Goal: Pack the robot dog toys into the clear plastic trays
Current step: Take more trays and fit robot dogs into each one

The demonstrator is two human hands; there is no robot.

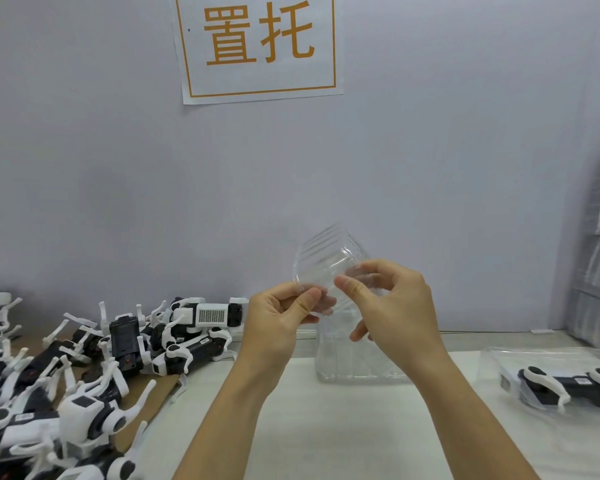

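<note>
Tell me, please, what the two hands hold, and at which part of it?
Both hold one clear plastic tray in the air. The left hand and the right hand each pinch its near rim, thumb in front.

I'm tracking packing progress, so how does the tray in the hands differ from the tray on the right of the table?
The held tray is empty; the right tray holds a robot dog. The held tray is up in the air, tilted, pinched by the left hand and right hand; the right tray lies flat on the table. Both are clear plastic.
</note>
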